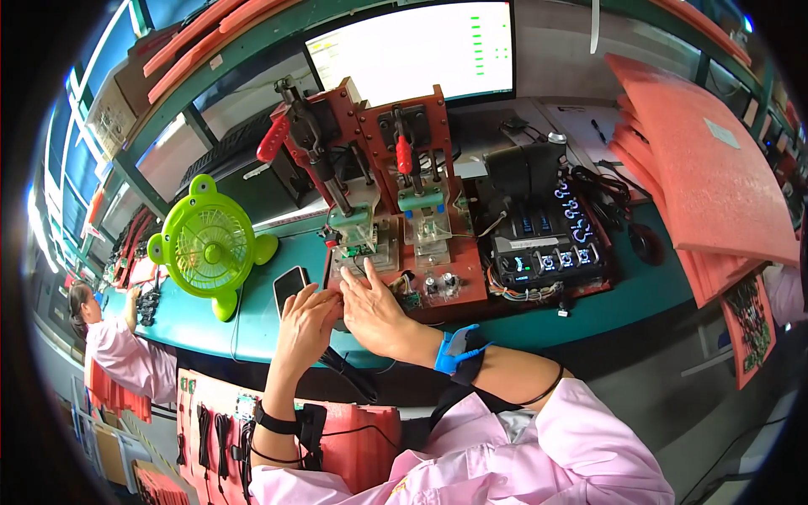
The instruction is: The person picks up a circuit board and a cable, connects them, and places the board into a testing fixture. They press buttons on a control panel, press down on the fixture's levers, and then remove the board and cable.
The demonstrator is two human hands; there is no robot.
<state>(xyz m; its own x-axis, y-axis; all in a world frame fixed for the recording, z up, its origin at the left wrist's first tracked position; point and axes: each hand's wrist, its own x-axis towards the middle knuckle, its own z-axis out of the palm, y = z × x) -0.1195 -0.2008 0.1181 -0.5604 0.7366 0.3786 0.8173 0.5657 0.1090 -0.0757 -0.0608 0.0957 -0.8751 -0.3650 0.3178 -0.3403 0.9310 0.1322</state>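
Observation:
My left hand [307, 324] is at the front edge of the green bench, beside a phone [291, 286]. Its fingers are bent and pressed together against my right hand; whatever they may hold is hidden. My right hand [372, 313] reaches over the front of a red test fixture [454, 282], fingers stretched and apart, the tips close to a small circuit board [360, 249] under the left press. Two toggle clamps with red handles stand on the fixture, a left handle [273, 139] and a right handle [404, 156]. A blue wrist strap [459, 349] circles my right wrist.
Left of the fixture stands a green frog-shaped fan [210, 240]. A black device with lit dials [551, 252] and a mouse [645, 244] lie to the right. Behind is a monitor [412, 50]. Pink foam sheets [699, 160] stack at right. A co-worker [126, 353] sits far left.

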